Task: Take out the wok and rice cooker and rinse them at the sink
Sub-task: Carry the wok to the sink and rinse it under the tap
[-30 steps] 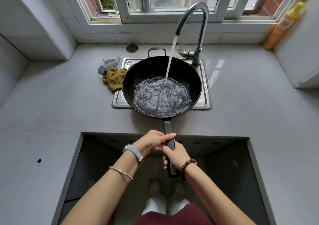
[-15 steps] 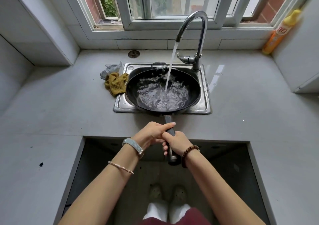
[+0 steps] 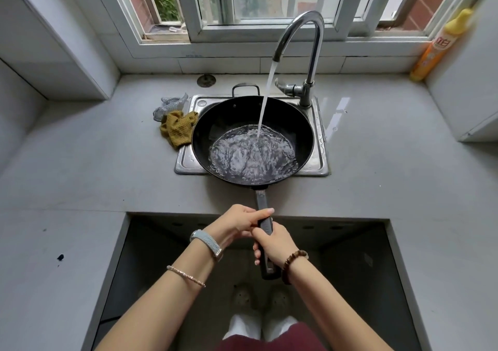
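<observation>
I see wok over sink at 12 o'clock, water pooled inside. Tap running, stream lands in wok. Left grip and right grip both wrapped round wok handle, left ahead, right behind, touching. Yellow cloth and steel scrubber at wok's 10 o'clock. Orange bottle on table at 2 o'clock. Red characters on label; I cannot read them surely.

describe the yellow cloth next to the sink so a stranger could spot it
Find the stainless steel sink under the window. At its left rim lies a crumpled mustard-yellow knitted cloth. The silvery mesh scrubber behind it is shiny grey; the cloth alone is yellow.
</observation>
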